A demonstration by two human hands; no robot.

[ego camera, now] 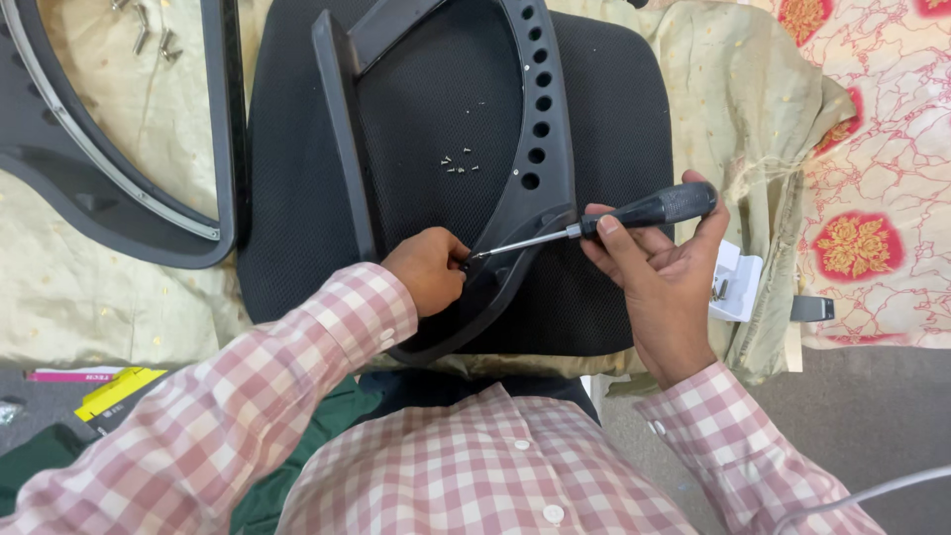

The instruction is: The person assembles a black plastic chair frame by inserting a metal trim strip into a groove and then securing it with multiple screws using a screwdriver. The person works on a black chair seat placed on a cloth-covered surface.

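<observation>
My right hand (pixel 659 282) grips the black handle of a screwdriver (pixel 649 209); its metal shaft points left to the inner edge of a black plastic chair frame (pixel 543 139) with a row of round holes. My left hand (pixel 428 269) is closed at the screwdriver tip, fingers pinched against the frame, and whatever they pinch is hidden. The frame lies on a black mesh seat cushion (pixel 614 99). Several small screws (pixel 459 164) lie loose on the cushion inside the frame.
A second black curved frame with a metal strip (pixel 119 188) lies at the left on beige cloth (pixel 99 297), with several bolts (pixel 149 35) near the top left. A small white box (pixel 738 282) sits to the right. Floral fabric (pixel 882 198) covers the far right.
</observation>
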